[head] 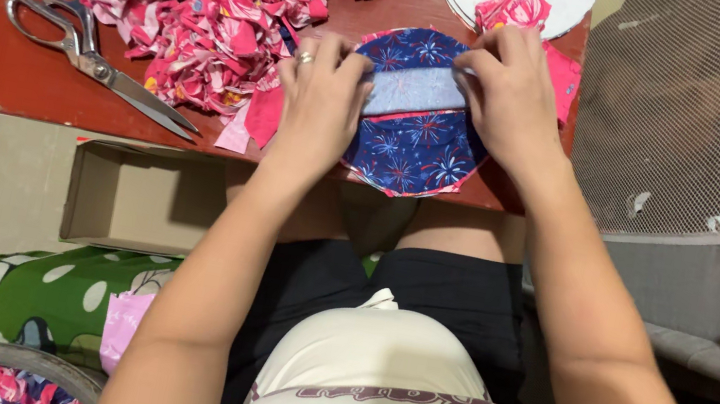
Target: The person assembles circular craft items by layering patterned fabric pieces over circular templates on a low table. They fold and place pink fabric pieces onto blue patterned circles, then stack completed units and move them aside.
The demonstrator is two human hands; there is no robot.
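Both hands on blue starburst fabric round — cardboard box below table.

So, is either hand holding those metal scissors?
No, the metal scissors lie untouched on the red table, while both hands press the round blue starburst fabric.

One scissors, two hands

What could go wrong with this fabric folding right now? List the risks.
1. The blue round fabric piece overhangs the red table edge; it may slip off if the left hand or right hand lets go.
2. The scissors lie near the left forearm; a sweep could knock them.
3. The pink scrap pile crowds the fold.
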